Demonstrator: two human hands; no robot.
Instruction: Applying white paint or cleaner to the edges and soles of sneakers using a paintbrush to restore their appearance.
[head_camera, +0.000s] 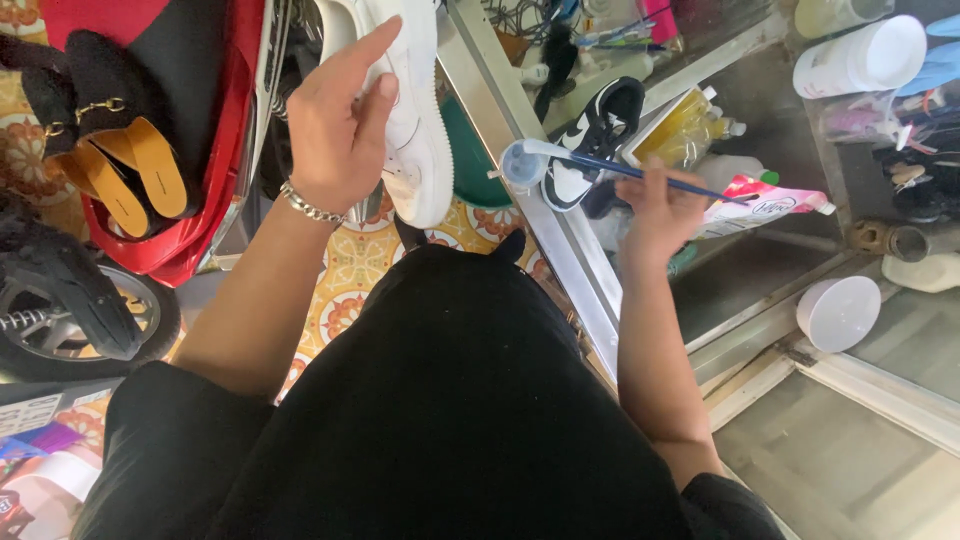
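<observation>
My left hand (340, 130), with a silver bracelet at the wrist, grips a white sneaker (415, 120) and holds it up, sole side toward the glass counter. My right hand (660, 205) holds a thin blue-handled brush (640, 170) whose tip points left into a small clear cup (522, 165) standing on the metal edge of the glass counter (560, 250). My black-clad lap fills the lower middle of the view.
Under the glass lie a black-and-white sneaker (595, 140), bottles and a pink pouch (765, 200). A white round lid (838, 312) and a white jar (860, 58) are at right. A red scooter (200, 230) with black slippers (110, 150) stands at left over patterned floor tiles.
</observation>
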